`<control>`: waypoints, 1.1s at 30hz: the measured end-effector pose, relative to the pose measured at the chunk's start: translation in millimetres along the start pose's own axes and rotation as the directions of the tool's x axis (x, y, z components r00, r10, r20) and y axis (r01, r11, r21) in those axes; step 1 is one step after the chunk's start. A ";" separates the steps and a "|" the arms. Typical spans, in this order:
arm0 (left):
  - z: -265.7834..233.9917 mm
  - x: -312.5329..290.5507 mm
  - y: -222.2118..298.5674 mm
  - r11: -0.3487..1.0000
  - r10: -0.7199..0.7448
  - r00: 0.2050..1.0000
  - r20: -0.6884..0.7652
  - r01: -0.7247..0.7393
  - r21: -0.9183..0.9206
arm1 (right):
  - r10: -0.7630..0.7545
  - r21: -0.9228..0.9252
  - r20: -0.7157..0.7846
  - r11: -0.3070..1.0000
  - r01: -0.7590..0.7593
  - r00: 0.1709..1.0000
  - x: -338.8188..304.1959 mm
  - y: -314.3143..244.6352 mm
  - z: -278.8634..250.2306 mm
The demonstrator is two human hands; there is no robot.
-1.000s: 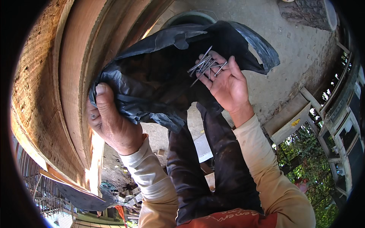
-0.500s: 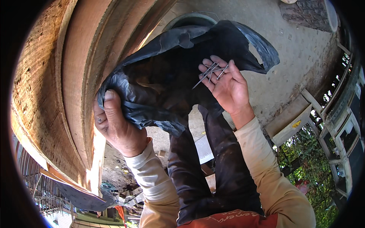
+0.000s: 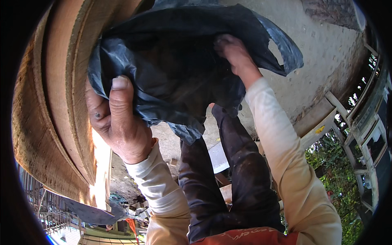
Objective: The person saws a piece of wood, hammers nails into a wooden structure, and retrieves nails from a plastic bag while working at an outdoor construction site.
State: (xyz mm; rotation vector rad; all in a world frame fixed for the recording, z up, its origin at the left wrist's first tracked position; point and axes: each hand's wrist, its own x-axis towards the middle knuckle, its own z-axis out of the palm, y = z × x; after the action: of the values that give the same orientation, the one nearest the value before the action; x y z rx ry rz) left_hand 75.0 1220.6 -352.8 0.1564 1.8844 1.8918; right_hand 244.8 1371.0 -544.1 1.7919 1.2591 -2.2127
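Observation:
A black plastic bag (image 3: pixel 175 77) hangs wide open in front of me, its handle loop (image 3: pixel 286 53) spread out at the right. My left hand (image 3: pixel 118 118) grips the bag's left rim, thumb on the near side and fingers behind the plastic. Inside the bag's mouth is my right hand (image 3: pixel 233 53), back of the hand up and fingers curled downward in shadow. Whatever those fingers hold is hidden, and no nails show now. The bag's bottom is too dark to make out.
Thick wooden planks (image 3: pixel 61 94) stand close along my left. A log (image 3: pixel 332 14) lies at the far right on the concrete floor (image 3: pixel 302 94). Wooden framing (image 3: pixel 363 151) and green plants (image 3: pixel 332 179) edge the right side. My legs (image 3: pixel 245 171) are below the bag.
My right hand was palm up with several nails on it; it has turned over and reached into the bag, and the nails are out of sight. Bag and left hand appear slightly shifted left.

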 end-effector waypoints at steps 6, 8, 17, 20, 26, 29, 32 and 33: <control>1.2 -4.6 -22.2 0.993 0.101 0.994 -0.030 -0.099 0.067 | 0.164 -0.711 -0.113 0.676 -0.195 0.980 81.8 34.3 15.9; 3.2 -5.0 -24.9 0.972 0.154 0.985 -0.083 -0.136 0.194 | 0.103 -0.790 -0.043 0.605 -0.097 0.994 100.0 47.0 22.0; -21.9 -2.7 -41.1 0.929 0.130 0.987 -0.099 -0.087 0.359 | -0.436 -0.869 0.168 0.358 0.342 0.884 106.6 77.8 50.0; -4.2 -3.1 -46.8 0.960 0.092 0.989 -0.113 -0.058 0.274 | -0.516 -0.854 0.221 0.308 0.420 0.828 110.1 75.8 26.3; 1.7 -3.2 -48.5 0.940 0.109 0.986 -0.124 -0.062 0.335 | -0.454 -0.886 0.252 0.247 0.393 0.854 109.8 72.3 26.8; 7.8 -5.5 -48.3 0.922 0.117 0.983 -0.140 -0.055 0.383 | -0.560 -0.809 0.410 0.142 0.570 0.720 116.3 72.9 2.8; -2.1 -8.3 -47.0 0.878 0.143 0.979 -0.148 -0.056 0.476 | -0.399 -0.867 0.449 0.019 0.497 0.799 104.0 60.9 16.5; -3.9 -9.5 -46.7 0.870 0.143 0.980 -0.137 -0.059 0.490 | -0.399 -0.866 0.451 0.019 0.499 0.798 102.5 58.9 17.8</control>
State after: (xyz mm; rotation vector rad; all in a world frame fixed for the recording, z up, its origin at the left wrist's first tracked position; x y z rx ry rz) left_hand 93.1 1211.1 -396.0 0.2650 2.4878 1.4899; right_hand 224.5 1366.5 -661.8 0.7003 2.6068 -0.8016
